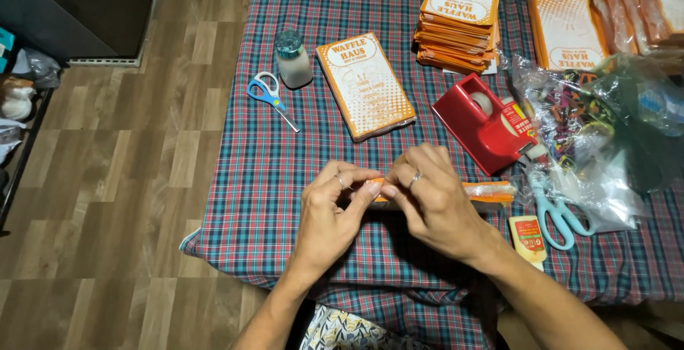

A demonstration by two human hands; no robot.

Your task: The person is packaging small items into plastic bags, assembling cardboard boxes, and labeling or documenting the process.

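Fingers of both hands meet over the middle of the table: the left hand [329, 204] pinches thumb against forefinger at the near end of a flat orange-edged packet [490, 192], and the right hand [427, 197] curls over the same end, fingertips pressed down on it. The packet lies flat on the plaid tablecloth [256, 179], running rightward from under the right hand, its far end just beside the tape dispenser [484, 122].

To the right the space is crowded: the red tape dispenser, a clear plastic bag [605, 129] of coloured bits, pale blue scissors [563, 214] and a small glue bottle [528, 237] close to the near table edge. Behind the hands lies a single orange and white packet [365, 85], with a small bottle [293, 58] and small blue scissors [269, 95] to its left. A stack of packets [459, 15] stands at the far edge, more packets [566, 29] beside it.

Left of the hands the cloth is bare out to the left table edge, beyond which is wooden floor [128, 179]. The near edge sits just under the wrists
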